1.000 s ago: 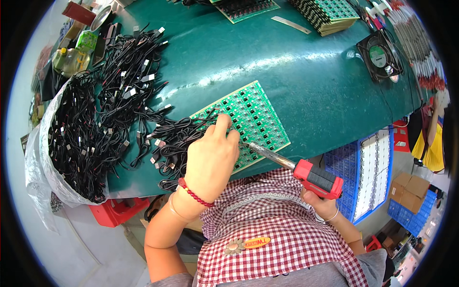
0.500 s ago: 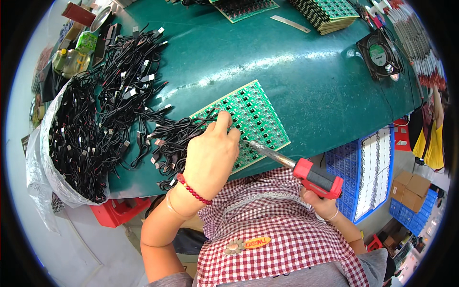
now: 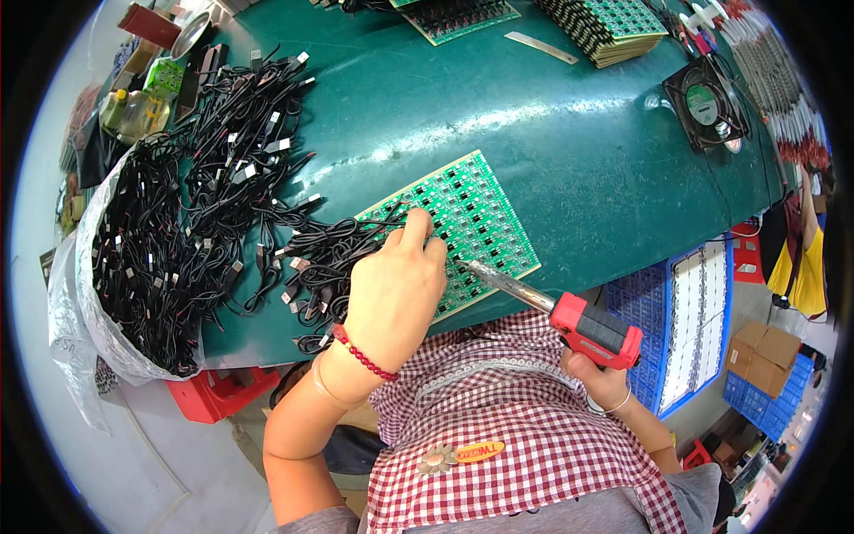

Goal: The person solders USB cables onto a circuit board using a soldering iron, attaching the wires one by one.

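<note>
On the green table lies a panel of green circuit boards [image 3: 489,214] with rows of small black parts. My left hand [image 3: 396,280] is over its left side, fingers bent and pressed together; what they pinch is hidden under the hand. Black USB cables [image 3: 325,245] run up to that hand and lie across the panel's left edge. My right hand [image 3: 600,381] grips the handle of a red and black soldering gun [image 3: 592,331], below the table's front edge. Its metal barrel points left over the panel, the tip close beside my left fingers.
A large heap of black USB cables [image 3: 240,151] covers the table's left, beside a plastic bag [image 3: 84,258] full of more. Far back are stacked board panels [image 3: 605,31] and a metal ruler [image 3: 541,47]. A fan [image 3: 704,105] stands right; blue crates [image 3: 654,311] stand below the edge.
The soldering gun and my right hand have shifted very slightly to the right. My left hand has barely moved and stays over the panel.
</note>
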A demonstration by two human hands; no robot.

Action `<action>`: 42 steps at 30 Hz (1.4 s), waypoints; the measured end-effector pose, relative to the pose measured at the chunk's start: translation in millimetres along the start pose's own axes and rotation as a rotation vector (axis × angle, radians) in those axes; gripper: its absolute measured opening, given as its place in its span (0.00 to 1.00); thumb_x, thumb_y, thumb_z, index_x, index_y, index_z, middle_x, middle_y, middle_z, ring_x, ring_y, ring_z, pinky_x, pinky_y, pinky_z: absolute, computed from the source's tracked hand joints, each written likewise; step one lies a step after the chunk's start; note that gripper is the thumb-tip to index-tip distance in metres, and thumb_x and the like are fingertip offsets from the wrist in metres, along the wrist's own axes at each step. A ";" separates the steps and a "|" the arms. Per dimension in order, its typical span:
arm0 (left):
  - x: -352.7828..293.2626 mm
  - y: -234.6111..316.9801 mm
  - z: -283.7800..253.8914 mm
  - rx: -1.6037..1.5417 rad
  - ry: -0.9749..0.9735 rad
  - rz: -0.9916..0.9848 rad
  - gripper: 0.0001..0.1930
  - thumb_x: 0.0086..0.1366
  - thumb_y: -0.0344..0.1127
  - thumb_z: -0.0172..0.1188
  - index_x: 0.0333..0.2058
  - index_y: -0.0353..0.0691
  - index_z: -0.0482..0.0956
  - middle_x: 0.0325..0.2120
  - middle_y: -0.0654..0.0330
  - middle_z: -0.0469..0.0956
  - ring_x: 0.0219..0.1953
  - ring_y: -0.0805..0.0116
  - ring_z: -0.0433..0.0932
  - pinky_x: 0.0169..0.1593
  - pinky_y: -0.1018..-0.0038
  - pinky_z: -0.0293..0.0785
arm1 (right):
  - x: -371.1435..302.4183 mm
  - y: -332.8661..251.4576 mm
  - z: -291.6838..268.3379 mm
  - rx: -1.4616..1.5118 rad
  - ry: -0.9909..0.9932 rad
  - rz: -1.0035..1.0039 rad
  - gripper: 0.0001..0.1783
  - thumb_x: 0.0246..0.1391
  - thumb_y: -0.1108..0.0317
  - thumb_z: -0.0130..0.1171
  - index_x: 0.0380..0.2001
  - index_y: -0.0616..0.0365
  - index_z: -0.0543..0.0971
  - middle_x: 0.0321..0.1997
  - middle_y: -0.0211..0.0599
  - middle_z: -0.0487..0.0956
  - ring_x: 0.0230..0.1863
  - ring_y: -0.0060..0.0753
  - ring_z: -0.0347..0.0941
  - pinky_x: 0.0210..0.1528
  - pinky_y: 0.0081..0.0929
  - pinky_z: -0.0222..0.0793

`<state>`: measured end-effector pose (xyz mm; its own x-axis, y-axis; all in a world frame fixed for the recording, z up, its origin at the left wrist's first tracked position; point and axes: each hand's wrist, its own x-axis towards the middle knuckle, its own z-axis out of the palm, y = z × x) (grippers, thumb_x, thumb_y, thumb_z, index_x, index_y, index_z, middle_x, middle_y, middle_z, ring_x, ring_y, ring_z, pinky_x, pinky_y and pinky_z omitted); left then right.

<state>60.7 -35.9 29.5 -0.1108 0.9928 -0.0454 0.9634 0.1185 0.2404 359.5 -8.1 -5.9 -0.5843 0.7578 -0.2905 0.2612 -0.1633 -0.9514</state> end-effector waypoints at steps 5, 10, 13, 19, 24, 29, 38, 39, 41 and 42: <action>-4.9 2.9 5.5 0.034 0.138 0.002 0.03 0.52 0.25 0.58 0.28 0.38 0.75 0.38 0.60 0.72 0.37 0.62 0.75 0.36 0.70 0.75 | 11.5 -1.6 -4.8 0.082 0.040 -0.028 0.22 0.56 0.57 0.60 0.42 0.66 0.70 0.19 0.32 0.70 0.19 0.24 0.65 0.23 0.27 0.65; -18.0 -6.0 -0.4 -0.171 0.420 0.033 0.10 0.50 0.17 0.55 0.31 0.35 0.76 0.37 0.56 0.76 0.41 0.55 0.76 0.42 0.68 0.75 | 23.7 -12.0 -1.4 0.234 0.159 -0.059 0.25 0.56 0.56 0.59 0.47 0.66 0.68 0.16 0.33 0.67 0.16 0.24 0.63 0.21 0.26 0.63; -13.4 -36.3 -25.5 -0.152 0.671 -0.033 0.11 0.49 0.14 0.55 0.31 0.34 0.75 0.31 0.53 0.76 0.38 0.54 0.77 0.43 0.66 0.74 | 31.8 -18.1 -2.6 0.302 0.169 -0.114 0.25 0.57 0.57 0.57 0.48 0.67 0.68 0.15 0.33 0.67 0.15 0.23 0.63 0.20 0.24 0.63; 2.9 -157.6 -37.5 0.323 0.458 -0.310 0.11 0.53 0.26 0.60 0.38 0.40 0.75 0.34 0.57 0.75 0.40 0.56 0.73 0.42 0.66 0.70 | 40.2 -38.4 6.8 0.424 0.182 -0.143 0.25 0.56 0.58 0.57 0.49 0.67 0.68 0.15 0.32 0.66 0.15 0.23 0.61 0.20 0.23 0.63; -15.5 -178.9 -41.2 -0.097 0.626 -0.390 0.06 0.62 0.28 0.57 0.37 0.37 0.80 0.34 0.59 0.82 0.34 0.67 0.80 0.39 0.74 0.73 | 40.6 -39.7 5.6 0.438 0.193 -0.179 0.24 0.57 0.60 0.55 0.49 0.68 0.67 0.15 0.33 0.65 0.15 0.23 0.61 0.20 0.23 0.63; -31.0 -140.5 -70.0 -1.145 1.150 -0.120 0.14 0.72 0.36 0.45 0.48 0.32 0.70 0.35 0.54 0.76 0.37 0.66 0.75 0.48 0.69 0.72 | 49.1 -39.2 1.6 0.455 0.238 -0.180 0.21 0.59 0.62 0.53 0.48 0.67 0.67 0.15 0.32 0.65 0.14 0.23 0.61 0.19 0.23 0.63; -40.8 -159.9 -33.8 -1.938 1.345 -0.054 0.12 0.73 0.37 0.41 0.44 0.36 0.69 0.43 0.55 0.73 0.45 0.63 0.72 0.53 0.64 0.70 | 61.3 -65.8 25.0 0.569 0.171 -0.174 0.23 0.58 0.57 0.55 0.47 0.66 0.67 0.15 0.32 0.65 0.14 0.23 0.61 0.19 0.24 0.63; -40.7 -172.8 -35.9 -1.844 1.504 -0.238 0.13 0.74 0.38 0.39 0.46 0.36 0.68 0.45 0.54 0.72 0.47 0.63 0.72 0.53 0.64 0.69 | 60.3 -69.1 26.5 0.561 0.150 -0.195 0.24 0.58 0.57 0.56 0.47 0.66 0.67 0.15 0.32 0.65 0.14 0.23 0.61 0.19 0.24 0.63; -46.7 -203.1 -30.1 -1.548 1.602 -0.459 0.17 0.74 0.41 0.36 0.52 0.36 0.63 0.52 0.52 0.70 0.51 0.62 0.71 0.55 0.63 0.68 | 57.2 -68.0 24.5 0.557 0.146 -0.215 0.24 0.58 0.56 0.56 0.47 0.66 0.67 0.15 0.32 0.65 0.15 0.23 0.61 0.19 0.23 0.63; -49.3 -200.5 -34.7 -1.301 1.477 -0.638 0.19 0.73 0.40 0.40 0.55 0.34 0.63 0.54 0.52 0.68 0.55 0.61 0.68 0.58 0.60 0.63 | 56.1 -65.2 23.0 0.554 0.151 -0.227 0.24 0.58 0.56 0.56 0.47 0.65 0.67 0.15 0.32 0.65 0.15 0.23 0.61 0.18 0.23 0.63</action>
<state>-135.4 -108.1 17.2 -0.9949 0.0005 0.1010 0.0947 -0.3422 0.9348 292.1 30.5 37.4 -0.4529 0.8864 -0.0956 -0.3180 -0.2608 -0.9115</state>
